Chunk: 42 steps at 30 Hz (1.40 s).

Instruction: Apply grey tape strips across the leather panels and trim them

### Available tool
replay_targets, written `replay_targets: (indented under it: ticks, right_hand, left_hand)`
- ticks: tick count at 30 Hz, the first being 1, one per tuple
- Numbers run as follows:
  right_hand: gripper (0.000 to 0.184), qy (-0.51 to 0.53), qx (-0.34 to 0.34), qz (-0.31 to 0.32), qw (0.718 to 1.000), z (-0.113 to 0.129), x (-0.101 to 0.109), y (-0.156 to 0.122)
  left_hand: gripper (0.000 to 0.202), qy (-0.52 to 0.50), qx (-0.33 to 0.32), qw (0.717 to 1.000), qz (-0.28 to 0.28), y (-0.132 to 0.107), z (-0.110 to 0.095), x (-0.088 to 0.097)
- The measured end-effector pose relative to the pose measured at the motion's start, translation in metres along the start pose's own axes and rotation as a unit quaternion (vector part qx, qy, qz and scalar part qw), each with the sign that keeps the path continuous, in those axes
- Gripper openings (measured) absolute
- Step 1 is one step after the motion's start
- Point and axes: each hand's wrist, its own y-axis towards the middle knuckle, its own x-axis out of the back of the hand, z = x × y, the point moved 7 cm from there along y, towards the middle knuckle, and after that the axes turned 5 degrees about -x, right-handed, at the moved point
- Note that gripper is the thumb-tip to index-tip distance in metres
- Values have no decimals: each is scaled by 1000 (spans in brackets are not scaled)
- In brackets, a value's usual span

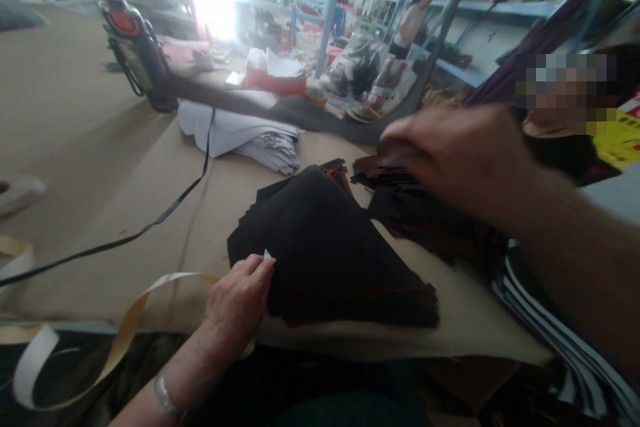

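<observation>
My left hand (240, 297) is closed at the left edge of a stack of black fabric pieces (320, 240), with a small white tip (268, 255) showing at its fingertips. A cream-and-white paper strip (131, 317) trails from behind this hand to the left. My right hand (465, 153), blurred, is raised over a second pile of black and rust-brown pieces (415, 210). Its fingers are closed at a dark, blurred piece of fabric (310, 117) that stretches across the far side of the table. The exact grip is smeared by motion.
White fabric pieces (250, 137) lie behind the stack. A machine with a red disc (137, 53) stands at far left, and a black cord (165, 213) crosses the table (100, 167). Striped fabric (545, 327) hangs at right, near another person (560, 147).
</observation>
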Motion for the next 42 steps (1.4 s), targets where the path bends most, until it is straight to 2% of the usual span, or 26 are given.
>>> replay_targets:
  ticks: [2, 3, 5, 6, 8, 11, 13, 15, 18, 21, 24, 26, 29, 34, 36, 38, 40, 42]
  right_hand:
    - [21, -71, 43, 31, 996, 14, -57, -39]
    - [23, -80, 67, 72, 992, 19, -90, -59]
    - [30, -70, 66, 99, 990, 20, -142, -92]
    - [35, -66, 51, 102, 991, 17, -160, -104]
    - [41, -37, 15, 108, 993, 10, -179, -120]
    - [50, 62, -49, 143, 986, 0, -172, -127]
    - [52, 198, -89, 176, 960, 2, -157, -125]
    - [41, 376, -112, 210, 895, 16, -146, -122]
    - [30, 583, -131, 255, 760, 46, -143, -117]
    - [26, 679, -150, 296, 655, 73, -155, -113]
    - [22, 713, -154, 340, 594, 91, -166, -111]
    - [20, 718, -155, 351, 581, 97, -169, -109]
    - [19, 719, -158, 344, 583, 101, -167, -107]
    - [24, 706, -175, 325, 605, 97, -161, -107]
    - [27, 709, -183, 314, 604, 92, -161, -108]
    - [26, 716, -185, 299, 603, 86, -161, -109]
    - [20, 720, -183, 282, 607, 79, -161, -111]
    - [15, 722, -176, 265, 614, 72, -158, -112]
  left_hand:
    - [28, -60, 0, 998, -34, -11, 3, 11]
    - [28, -101, -4, 993, -52, -18, 3, 17]
    - [26, -188, -2, 980, -64, -33, 3, 28]
    - [25, -227, 8, 972, -56, -41, 3, 31]
    - [26, -291, 50, 955, -24, -53, 2, 36]
    - [26, -380, 139, 915, -8, -62, 0, 44]
    - [22, -436, 212, 875, -10, -62, -3, 47]
    - [23, -486, 272, 831, -7, -58, -7, 47]
    - [29, -535, 305, 788, 0, -50, -17, 44]
    - [32, -550, 305, 777, -17, -47, -21, 39]
    - [32, -549, 297, 781, -9, -48, -22, 33]
    - [33, -547, 287, 786, 12, -47, -24, 29]
    - [36, -554, 279, 784, 42, -42, -26, 26]
    - [24, -592, 281, 738, 163, -32, -35, 7]
    - [30, -592, 269, 732, 201, -28, -38, -2]
    - [31, -595, 237, 744, 190, -19, -40, -4]
    - [22, -607, 218, 749, 154, -8, -42, -4]
    - [32, -636, 234, 719, 152, -1, -46, -8]
